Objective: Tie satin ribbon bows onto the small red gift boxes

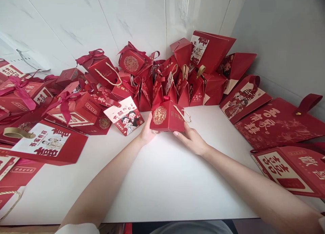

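Between my two hands is a small red gift box (169,118) with gold lettering, a round gold emblem and twisted gold cord handles. A red ribbon shows at its top. My left hand (147,132) grips the box's left side, its fingers partly hidden behind it. On the lower right corner, my right hand (192,139) holds the box with the thumb in front. Just left of my left hand stands a card-fronted gift box (127,116) printed with a cartoon couple.
Many red gift boxes crowd the white table (162,183). On the left are ribbon-tied boxes (76,109) and a tilted box with a white label (48,142). Flat boxes with strap handles (281,122) line the right. A tiled wall (142,17) rises behind.
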`<state>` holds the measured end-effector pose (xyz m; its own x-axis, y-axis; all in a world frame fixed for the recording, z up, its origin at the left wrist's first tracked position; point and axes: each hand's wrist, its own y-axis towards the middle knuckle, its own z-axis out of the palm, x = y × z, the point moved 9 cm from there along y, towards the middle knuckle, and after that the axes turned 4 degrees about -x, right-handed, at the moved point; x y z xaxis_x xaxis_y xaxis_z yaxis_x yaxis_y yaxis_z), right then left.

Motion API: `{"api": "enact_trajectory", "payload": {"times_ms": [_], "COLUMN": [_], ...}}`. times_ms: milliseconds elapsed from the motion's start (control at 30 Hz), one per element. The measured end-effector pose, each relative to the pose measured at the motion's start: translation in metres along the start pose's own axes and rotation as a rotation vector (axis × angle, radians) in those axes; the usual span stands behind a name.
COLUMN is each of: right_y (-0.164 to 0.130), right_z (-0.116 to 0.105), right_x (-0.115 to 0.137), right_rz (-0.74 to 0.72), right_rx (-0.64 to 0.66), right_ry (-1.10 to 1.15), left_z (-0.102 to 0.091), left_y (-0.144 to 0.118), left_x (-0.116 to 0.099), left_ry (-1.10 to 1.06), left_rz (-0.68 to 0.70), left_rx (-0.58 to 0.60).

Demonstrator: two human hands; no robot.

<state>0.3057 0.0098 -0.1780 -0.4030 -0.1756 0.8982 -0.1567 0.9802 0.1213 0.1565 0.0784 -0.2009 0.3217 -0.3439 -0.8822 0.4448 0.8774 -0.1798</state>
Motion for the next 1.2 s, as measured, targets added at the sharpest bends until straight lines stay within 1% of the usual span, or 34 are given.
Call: {"api": "enact_trajectory", "payload": {"times_ms": [67,167,267,333,400,533,600,700,833,933,1000,1133,1200], "right_y": [0.001,0.002,0.002,0.001,-0.001,-0.002,-0.003,-0.003,-0.002,-0.002,-0.002,-0.003,-0.003], "right_z": [-0.005,-0.011,-0.014,-0.017,-0.019,-0.021,-0.020,-0.019,-0.018,-0.019,-0.017,-0.010,-0.012], "right_x": [-0.001,-0.002,0.002,0.005,0.008,0.009,0.010,0.011,0.007,0.007,0.007,0.011,0.008], "right_rz": [0.019,0.034,-0.007,-0.035,-0.052,-0.081,-0.118,-0.154,-0.092,-0.070,-0.066,-0.094,-0.058], "right_rx": [-0.051,-0.110,-0.139,-0.159,-0.188,-0.218,-0.222,-0.225,-0.201,-0.200,-0.170,-0.068,-0.090], "right_ry": [0.000,0.010,0.021,0.000,-0.033,-0.089,-0.114,-0.110,-0.091,-0.071,-0.021,0.067,0.060], "left_z": [-0.004,-0.005,-0.004,-0.001,0.005,0.020,0.023,0.019,0.011,0.009,0.009,0.009,0.009], "left_y": [0.004,0.009,0.009,0.007,0.004,-0.006,-0.009,-0.008,-0.004,-0.002,-0.002,-0.003,-0.004], "left_x": [0.001,-0.004,-0.010,-0.011,-0.009,-0.006,-0.006,-0.008,-0.009,-0.009,-0.011,-0.014,-0.014], "left_ry": [0.049,0.117,0.138,0.133,0.116,0.149,0.180,0.188,0.200,0.207,0.205,0.199,0.202], "left_rz": [-0.001,0.056,0.113,0.120,0.095,0.054,0.056,0.090,0.123,0.129,0.138,0.126,0.113], "left_rx": [0.010,0.027,-0.006,0.004,0.070,0.278,0.335,0.307,0.218,0.182,0.174,0.170,0.179]}}
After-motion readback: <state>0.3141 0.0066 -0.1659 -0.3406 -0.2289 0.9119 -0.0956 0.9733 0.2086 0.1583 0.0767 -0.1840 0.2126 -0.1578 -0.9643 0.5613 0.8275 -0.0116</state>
